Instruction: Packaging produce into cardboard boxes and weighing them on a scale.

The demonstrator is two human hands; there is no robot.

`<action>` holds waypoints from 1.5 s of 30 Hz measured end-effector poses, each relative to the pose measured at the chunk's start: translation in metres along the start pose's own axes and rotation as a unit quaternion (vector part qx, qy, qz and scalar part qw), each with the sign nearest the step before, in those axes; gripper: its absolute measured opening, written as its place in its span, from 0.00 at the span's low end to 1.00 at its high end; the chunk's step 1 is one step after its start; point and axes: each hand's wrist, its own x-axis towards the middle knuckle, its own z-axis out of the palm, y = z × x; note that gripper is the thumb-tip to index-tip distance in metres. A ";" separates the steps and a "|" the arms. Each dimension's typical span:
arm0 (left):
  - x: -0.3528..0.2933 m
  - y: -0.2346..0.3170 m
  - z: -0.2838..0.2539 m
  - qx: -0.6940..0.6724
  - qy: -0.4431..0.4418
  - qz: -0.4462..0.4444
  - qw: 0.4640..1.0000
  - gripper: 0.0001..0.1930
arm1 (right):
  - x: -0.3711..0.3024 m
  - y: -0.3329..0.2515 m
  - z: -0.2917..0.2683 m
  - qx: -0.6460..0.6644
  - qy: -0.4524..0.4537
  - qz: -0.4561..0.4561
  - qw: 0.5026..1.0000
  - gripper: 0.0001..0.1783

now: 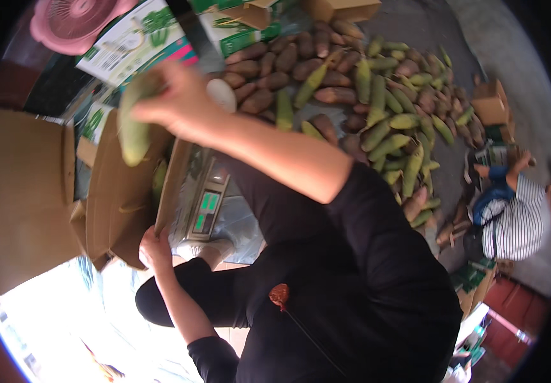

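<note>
My right hand (176,102), slightly blurred, is closed around an ear of corn (135,137) in its green husk. The ear hangs upright above an open cardboard box (112,191). At the box's near edge, my left hand (155,249) pinches a raised cardboard flap (174,179). Part of another green ear (159,179) shows inside the box; the rest of the inside is hidden. Beside the flap is a scale (205,207) with a lit green display.
Several brown-purple sweet potatoes (256,102) and green corn ears (390,143) lie heaped ahead and to the right. A pink basket (74,22) stands far left, near printed cartons (141,38). A large cardboard sheet (26,191) is at left. Another person in a striped shirt (521,217) is far right.
</note>
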 end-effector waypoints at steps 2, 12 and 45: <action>-0.002 0.006 -0.006 -0.002 0.018 0.008 1.000 0.10 | -0.013 0.017 0.035 -0.033 -0.010 0.061 0.998 0.28; -0.003 0.009 -0.006 -0.010 -0.024 0.002 1.000 0.14 | -0.029 0.037 0.048 -0.229 -0.096 0.116 0.962 0.25; 0.002 -0.008 0.007 -0.039 -0.011 0.002 0.999 0.14 | -0.372 0.129 -0.380 -0.786 -0.209 0.365 0.453 0.15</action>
